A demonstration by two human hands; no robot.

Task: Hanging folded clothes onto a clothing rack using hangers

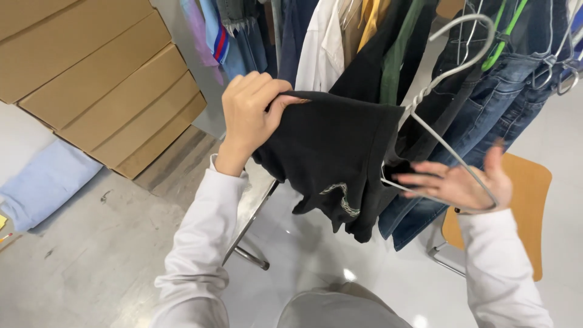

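Observation:
My left hand (250, 112) is raised and pinches the top edge of a black garment (331, 155) with a pale stitched mark near its hem. A grey wire hanger (446, 79) sits partly inside the garment, its hook pointing up to the right. My right hand (464, 182) is palm up with fingers spread, and the hanger's lower wire rests across it. The garment hangs in front of a rack of clothes.
Behind hang jeans (486, 109), a white shirt (322, 48), a green garment (398, 54) and others. Stacked flat cardboard boxes (103, 79) lean at the left, a light blue bundle (42, 182) lies on the floor, and a wooden chair (528, 206) stands at right.

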